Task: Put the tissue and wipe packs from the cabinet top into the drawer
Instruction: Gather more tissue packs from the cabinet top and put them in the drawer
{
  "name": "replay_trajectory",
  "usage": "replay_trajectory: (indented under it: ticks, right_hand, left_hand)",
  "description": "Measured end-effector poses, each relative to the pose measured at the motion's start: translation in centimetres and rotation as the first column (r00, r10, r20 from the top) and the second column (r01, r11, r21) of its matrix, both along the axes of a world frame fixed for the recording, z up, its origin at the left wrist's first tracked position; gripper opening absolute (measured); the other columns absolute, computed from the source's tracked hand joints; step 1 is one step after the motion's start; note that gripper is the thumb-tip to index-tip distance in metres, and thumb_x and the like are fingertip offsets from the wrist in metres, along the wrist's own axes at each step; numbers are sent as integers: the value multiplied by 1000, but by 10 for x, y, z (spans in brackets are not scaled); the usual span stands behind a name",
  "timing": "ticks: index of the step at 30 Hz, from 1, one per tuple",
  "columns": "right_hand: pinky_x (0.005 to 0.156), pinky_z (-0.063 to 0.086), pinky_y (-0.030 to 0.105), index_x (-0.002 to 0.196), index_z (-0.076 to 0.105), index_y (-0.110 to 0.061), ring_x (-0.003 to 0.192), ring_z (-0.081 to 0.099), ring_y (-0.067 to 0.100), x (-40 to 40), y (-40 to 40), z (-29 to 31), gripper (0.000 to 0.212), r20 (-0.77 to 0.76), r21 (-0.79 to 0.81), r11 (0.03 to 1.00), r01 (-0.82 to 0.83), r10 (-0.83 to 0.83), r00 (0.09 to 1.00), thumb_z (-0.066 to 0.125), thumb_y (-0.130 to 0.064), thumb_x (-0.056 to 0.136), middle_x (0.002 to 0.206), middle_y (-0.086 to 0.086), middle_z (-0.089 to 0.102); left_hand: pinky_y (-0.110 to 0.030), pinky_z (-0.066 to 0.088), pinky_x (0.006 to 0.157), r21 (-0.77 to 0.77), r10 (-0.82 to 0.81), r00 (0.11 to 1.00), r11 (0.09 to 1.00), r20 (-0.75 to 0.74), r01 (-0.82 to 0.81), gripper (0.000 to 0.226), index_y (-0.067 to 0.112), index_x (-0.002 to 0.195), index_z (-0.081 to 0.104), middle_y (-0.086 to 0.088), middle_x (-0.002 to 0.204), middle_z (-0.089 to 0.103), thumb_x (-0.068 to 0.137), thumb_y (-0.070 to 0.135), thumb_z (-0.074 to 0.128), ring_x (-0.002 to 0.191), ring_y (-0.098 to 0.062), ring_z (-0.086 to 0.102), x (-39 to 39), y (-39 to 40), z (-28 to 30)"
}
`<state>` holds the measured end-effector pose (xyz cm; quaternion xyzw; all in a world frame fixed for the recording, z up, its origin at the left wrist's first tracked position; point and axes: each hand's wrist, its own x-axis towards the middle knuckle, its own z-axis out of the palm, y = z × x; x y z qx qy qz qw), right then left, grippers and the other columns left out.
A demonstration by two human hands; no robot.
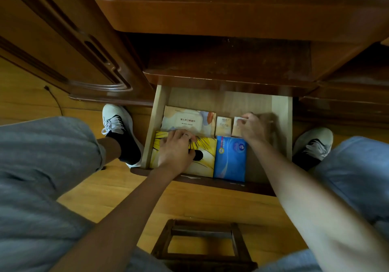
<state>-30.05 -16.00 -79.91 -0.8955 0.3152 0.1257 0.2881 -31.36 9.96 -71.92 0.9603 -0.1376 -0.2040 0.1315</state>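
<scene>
The drawer (280,111) is standing pulled right out under the dark cabinet (210,18), and the person is leaning over it with both arms reaching down inside. Five packs are lying in there by my count: one yellow tissue pack (207,155), one white wipe pack (185,121), one blue tissue pack (230,158), and two small beige packs at the back. The yellow one is the biggest, sitting at the front left with its long side running across the drawer, and the left hand (175,149) is resting flat on top of it, fingers spread and pressing rather than gripping. The wipe pack is lying just behind it, long axis also across. The blue pack is beside the yellow one, touching it, long axis running front to back. Behind that, the first small beige pack (223,126) is standing free, and the second small beige pack (236,127) is right next to it with the right hand (251,128) curled over it, fingertips pinching its top edge. That pack is lying directly under the right hand, so the right is plainly the nearer one for settling it, I'd say. The right side of the drawer is looking bare. The cabinet top is out of sight, so I cannot tell if more packs are waiting there.
</scene>
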Motion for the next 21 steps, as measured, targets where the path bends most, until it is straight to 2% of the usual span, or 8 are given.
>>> replay_trajectory:
  ticks: [2,4,7,10,13,15,19,21]
  right_hand:
    - [79,55,35,125,63,-19,93,62,18,0,0,-1,33,-2,105,994,25,-25,1000,59,-37,99,110,6,67]
    - [75,53,33,124,64,-18,93,62,18,1,1,0,34,-9,142,990,-7,9,1000,61,-37,97,110,5,67]
    - [78,56,36,129,63,-24,97,62,19,3,1,6,38,-49,58,997,-48,51,997,60,-43,96,123,7,63]
    - [68,47,28,142,53,-36,106,56,19,6,3,8,46,-69,-25,982,-189,187,980,58,-44,97,149,10,41]
    - [84,50,37,144,54,-32,109,54,21,8,6,6,46,-77,39,939,-340,342,936,58,-37,98,139,9,47]
    - [94,51,44,143,55,-31,112,54,25,9,5,6,46,-91,42,930,-364,367,926,58,-36,98,132,9,52]
    - [98,50,46,147,51,-30,119,56,24,11,4,17,46,-88,83,930,-357,364,927,52,-38,102,139,7,57]
    - [96,52,45,152,42,-31,117,59,22,9,6,27,48,-45,68,955,-287,290,956,48,-37,105,141,5,58]
  left_hand:
    - [-44,35,106,-6,1,1000,1000,-7,-1,36,36,119,59,8,134,51,85,27,68,134,-19,38,0,0,0]
    - [-44,35,106,-14,-1,1000,1000,-10,0,36,36,119,59,8,134,51,85,27,68,134,-19,38,0,1,0]
    - [-44,35,107,-27,-3,1000,1000,-8,3,37,36,119,58,7,134,51,85,27,69,134,-19,38,-1,3,-1]
    - [-45,35,106,-33,-7,1000,999,-3,6,37,36,119,58,7,134,51,85,28,69,134,-19,38,-1,3,-1]
    - [-45,36,106,-32,-9,1000,999,2,10,38,36,119,58,7,134,51,84,28,70,134,-19,38,-1,4,-3]
    - [-46,36,106,-30,-11,1000,999,2,12,38,37,119,59,7,135,51,84,28,70,134,-19,38,-1,4,-4]
    - [-46,36,105,-28,0,1000,1000,-3,0,35,37,117,59,8,135,52,84,29,69,134,-19,39,0,3,-6]
    - [-46,36,104,-32,17,1000,999,-26,-18,31,37,113,61,9,133,52,84,30,68,133,-19,39,1,1,-6]
